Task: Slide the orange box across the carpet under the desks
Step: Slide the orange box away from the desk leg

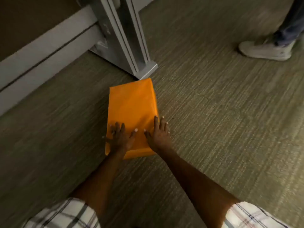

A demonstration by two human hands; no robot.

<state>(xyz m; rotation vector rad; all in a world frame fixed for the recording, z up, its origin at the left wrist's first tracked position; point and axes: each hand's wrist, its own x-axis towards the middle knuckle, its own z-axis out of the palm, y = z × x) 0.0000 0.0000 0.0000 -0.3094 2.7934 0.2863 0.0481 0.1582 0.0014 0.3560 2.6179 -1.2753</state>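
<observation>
An orange box (132,104) lies flat on the green-grey carpet (213,112), long side pointing away from me. My left hand (120,137) presses flat on the box's near left part, fingers spread. My right hand (158,135) rests flat on its near right edge, some fingers hanging over the side. Neither hand wraps around the box. The box's far corner sits almost against the foot of a grey metal desk leg (125,40).
A pale baseboard (41,55) runs along the wall at the left. Another person's white shoe (266,50) and jeans leg (291,22) stand on the carpet at the upper right. My plaid sleeves fill the bottom corners.
</observation>
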